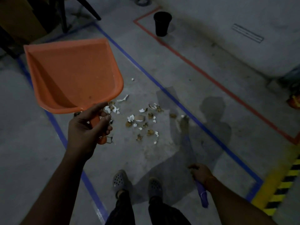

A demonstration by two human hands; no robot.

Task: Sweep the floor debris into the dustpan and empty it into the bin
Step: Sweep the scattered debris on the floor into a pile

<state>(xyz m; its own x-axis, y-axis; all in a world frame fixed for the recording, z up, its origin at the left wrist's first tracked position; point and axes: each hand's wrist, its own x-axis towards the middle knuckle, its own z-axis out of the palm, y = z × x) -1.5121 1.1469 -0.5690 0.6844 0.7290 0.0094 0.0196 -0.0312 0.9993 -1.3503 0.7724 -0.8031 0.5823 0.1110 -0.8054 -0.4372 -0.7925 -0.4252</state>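
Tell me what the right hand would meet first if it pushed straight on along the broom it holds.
Probably the debris: the right hand points the broom up-left, its bristles at the pile's right edge. Depth is unclear.

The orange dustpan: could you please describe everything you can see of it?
The orange dustpan looks like smooth moulded plastic: a wide flat scoop with raised side walls, a rounded back corner and a short handle. It is held in the air above the grey floor, its open lip pointing away from the person, and its tray looks empty. The left hand grips the handle with curled fingers. Nothing else touches it.
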